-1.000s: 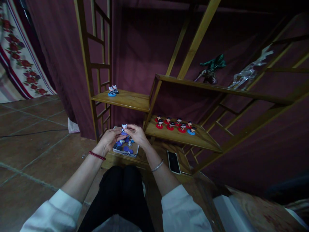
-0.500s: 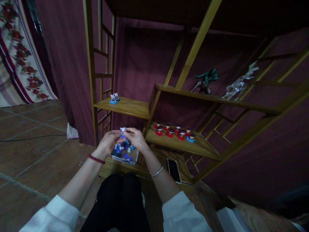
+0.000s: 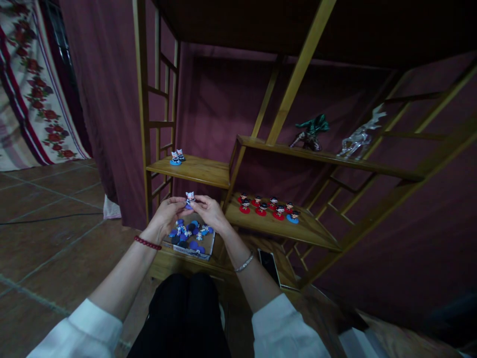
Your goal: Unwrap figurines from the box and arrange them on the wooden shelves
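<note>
Between my two hands is a small white-headed figurine (image 3: 190, 197) on a purple base, held upright. My left hand (image 3: 168, 215) is closed on its left side, and my right hand (image 3: 209, 211) pinches it from the right. Below them a shallow cardboard box (image 3: 203, 252) holds several loose figurines and purple, blue and dark round bases. Two similar white-headed figurines (image 3: 176, 157) stand at the left end of the upper left shelf (image 3: 203, 170), the front one on a blue base.
On the right-hand shelf (image 3: 298, 231) stand several dark-haired figurines (image 3: 261, 209), mostly on red bases, one on blue. Higher up are a green-caped statuette (image 3: 312, 132) and a clear deer-like ornament (image 3: 359, 139). A phone (image 3: 269, 266) lies on the lowest board. Wooden posts (image 3: 140, 109) frame the shelves.
The view has tilted and shifted slightly. Both hands still hold the figurine, now a little higher above the box, whose contents show more.
</note>
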Motion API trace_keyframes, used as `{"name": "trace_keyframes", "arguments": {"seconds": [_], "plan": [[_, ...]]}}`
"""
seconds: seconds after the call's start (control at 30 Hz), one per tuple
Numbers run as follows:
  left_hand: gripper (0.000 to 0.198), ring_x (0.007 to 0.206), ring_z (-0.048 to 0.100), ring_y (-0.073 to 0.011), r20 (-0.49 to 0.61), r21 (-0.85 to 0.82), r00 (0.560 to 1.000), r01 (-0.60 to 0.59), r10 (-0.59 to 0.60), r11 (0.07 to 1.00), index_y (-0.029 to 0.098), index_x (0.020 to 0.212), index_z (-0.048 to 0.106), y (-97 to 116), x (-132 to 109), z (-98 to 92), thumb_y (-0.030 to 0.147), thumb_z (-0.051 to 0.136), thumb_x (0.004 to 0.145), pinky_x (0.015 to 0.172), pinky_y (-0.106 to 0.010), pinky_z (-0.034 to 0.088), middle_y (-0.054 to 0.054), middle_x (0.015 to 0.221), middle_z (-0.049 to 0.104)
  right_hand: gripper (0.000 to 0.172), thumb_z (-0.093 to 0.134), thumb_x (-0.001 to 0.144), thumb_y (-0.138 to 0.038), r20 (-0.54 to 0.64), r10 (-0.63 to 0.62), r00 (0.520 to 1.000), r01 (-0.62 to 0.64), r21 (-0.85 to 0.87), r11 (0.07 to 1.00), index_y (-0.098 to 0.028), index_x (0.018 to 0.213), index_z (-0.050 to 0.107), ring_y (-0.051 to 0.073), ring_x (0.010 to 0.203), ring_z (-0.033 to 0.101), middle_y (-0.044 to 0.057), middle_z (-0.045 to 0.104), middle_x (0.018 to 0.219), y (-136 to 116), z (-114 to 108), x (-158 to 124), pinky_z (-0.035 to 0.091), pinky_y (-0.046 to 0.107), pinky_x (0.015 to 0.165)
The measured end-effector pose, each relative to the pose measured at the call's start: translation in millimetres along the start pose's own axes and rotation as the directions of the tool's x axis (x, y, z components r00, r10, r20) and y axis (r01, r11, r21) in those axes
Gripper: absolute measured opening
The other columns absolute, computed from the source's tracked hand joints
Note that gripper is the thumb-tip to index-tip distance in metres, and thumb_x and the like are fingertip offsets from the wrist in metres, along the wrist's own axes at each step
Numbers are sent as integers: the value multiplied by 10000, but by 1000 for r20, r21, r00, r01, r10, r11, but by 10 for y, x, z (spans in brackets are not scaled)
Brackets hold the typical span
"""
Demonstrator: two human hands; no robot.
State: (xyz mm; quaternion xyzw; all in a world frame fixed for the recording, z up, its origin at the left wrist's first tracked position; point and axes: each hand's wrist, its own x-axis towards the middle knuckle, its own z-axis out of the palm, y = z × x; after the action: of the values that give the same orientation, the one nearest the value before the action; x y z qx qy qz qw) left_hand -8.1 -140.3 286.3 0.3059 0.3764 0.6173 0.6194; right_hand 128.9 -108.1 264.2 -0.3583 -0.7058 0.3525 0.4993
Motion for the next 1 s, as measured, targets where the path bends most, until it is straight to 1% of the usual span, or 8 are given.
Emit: {"name": "trace_keyframes", "arguments": {"seconds": [0.1,0.23,0.33,0.5,0.63,0.77,1.0], "plan": [[131,567,628,-124,5,12,1000,-8,8,1000,82,707,537,30,-4,8,-46,511,723,620,-262,565,-58,612,633,339,639,723,-342,28,-13,1000,14,-14,1000,-189,1026,652,164,843,642,65,605,995,-20,-7,10,528,282,759],[117,586,636,-136,30,8,999,-23,22,1000,71,714,552,54,3,14,-37,511,731,632,-276,562,-82,651,648,314,628,732,-340,9,-14,1000,14,-14,1000,-191,1007,658,161,842,641,63,607,990,-50,-12,41,531,290,767],[114,598,637,-137,36,-2,999,-28,28,1000,67,710,561,81,6,27,-42,530,715,659,-290,560,-81,653,647,321,646,716,-342,11,-4,1000,4,-16,1000,-193,1000,659,157,828,645,60,613,993,-93,-26,67,532,292,769],[108,601,634,-128,60,11,997,-45,44,999,72,716,569,135,15,48,-30,533,715,679,-300,561,-69,651,643,342,662,705,-325,21,-28,999,29,-35,999,-187,1018,651,167,847,645,69,617,1018,-195,-63,86,526,314,799],[102,592,626,-117,56,26,996,-65,63,998,73,716,569,163,29,59,-23,532,721,664,-279,561,-68,660,644,370,676,689,-305,54,-26,998,27,-6,1000,-184,1036,643,170,847,647,78,607,1046,-256,-77,100,527,325,804],[104,597,624,-112,52,44,996,-75,73,996,69,716,575,187,36,78,-25,532,719,670,-268,557,-73,676,653,381,692,674,-300,68,-43,997,43,-5,999,-186,1034,641,171,858,644,73,607,1040,-270,-89,134,522,328,817],[104,627,631,-126,78,50,994,-87,83,995,62,720,597,252,33,126,-22,535,712,728,-307,549,-87,696,665,359,669,697,-261,63,-58,996,60,-37,997,-195,1048,640,166,856,643,66,615,1056,-275,-112,196,515,335,837]]}}
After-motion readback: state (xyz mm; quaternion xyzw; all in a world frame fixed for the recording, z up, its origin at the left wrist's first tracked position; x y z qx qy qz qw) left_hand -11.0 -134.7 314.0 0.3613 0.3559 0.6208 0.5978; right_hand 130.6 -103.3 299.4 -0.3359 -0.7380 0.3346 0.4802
